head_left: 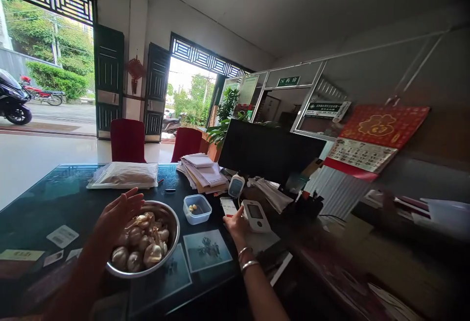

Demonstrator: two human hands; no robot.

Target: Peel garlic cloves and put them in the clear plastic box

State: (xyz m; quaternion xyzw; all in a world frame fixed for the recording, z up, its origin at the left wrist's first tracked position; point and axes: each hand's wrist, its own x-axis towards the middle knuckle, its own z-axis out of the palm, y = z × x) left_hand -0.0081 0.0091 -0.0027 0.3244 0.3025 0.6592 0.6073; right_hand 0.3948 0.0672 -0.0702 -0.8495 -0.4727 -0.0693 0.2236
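My left hand (119,213) is held over the left rim of a steel bowl (175,242), its fingers stretched out and holding nothing. Several garlic bulbs (134,261) fill the bowl. My right hand (237,223) touches the lower end of a white phone-like device (228,207) showing digits; its thumb points up and the other fingers are partly hidden. Just right of that hand lies a white monitor device (256,217) with a grey screen. Between the bowl and my right hand, a clear plastic box (198,215) holds a few peeled cloves (193,208).
A packed bag (125,175) and stacked papers (203,171) lie along the desk's far side. Behind them are two red chairs (128,139). A black computer monitor (266,149) and a pen holder (306,204) stand at the right. Photos and cards lie under or on the desktop glass.
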